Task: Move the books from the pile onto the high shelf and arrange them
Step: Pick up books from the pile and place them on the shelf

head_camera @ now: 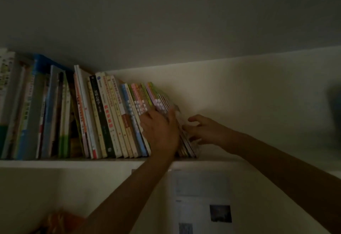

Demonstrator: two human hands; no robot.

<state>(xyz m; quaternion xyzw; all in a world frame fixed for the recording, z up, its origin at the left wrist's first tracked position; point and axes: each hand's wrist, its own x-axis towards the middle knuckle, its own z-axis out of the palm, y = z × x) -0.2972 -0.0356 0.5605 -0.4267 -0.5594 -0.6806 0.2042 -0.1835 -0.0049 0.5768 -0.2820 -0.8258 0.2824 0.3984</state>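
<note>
— Several thin, glossy paperback books (181, 134) stand at the right end of the long row of upright colourful books (103, 119) on the high white shelf (73, 163), and they lean leftward against their neighbours.

— What are the hands doing?

— The left hand (160, 130) lies flat, fingers straight, pressed on the spines. The right hand (200, 129) has curled fingers at the outer cover of the last book; whether it pinches or only touches is blurred, so I cannot tell.

— How would those books handle?

— Light and floppy, I judge, with slick covers. Slim ones bend and slide apart if taken by one corner.

— So where to hold?

— Squeeze the bundle from both sides, low near the shelf board, palms flat on the covers, then tip it upright together. With open shelf beside it, the end book could well slip down.
</note>
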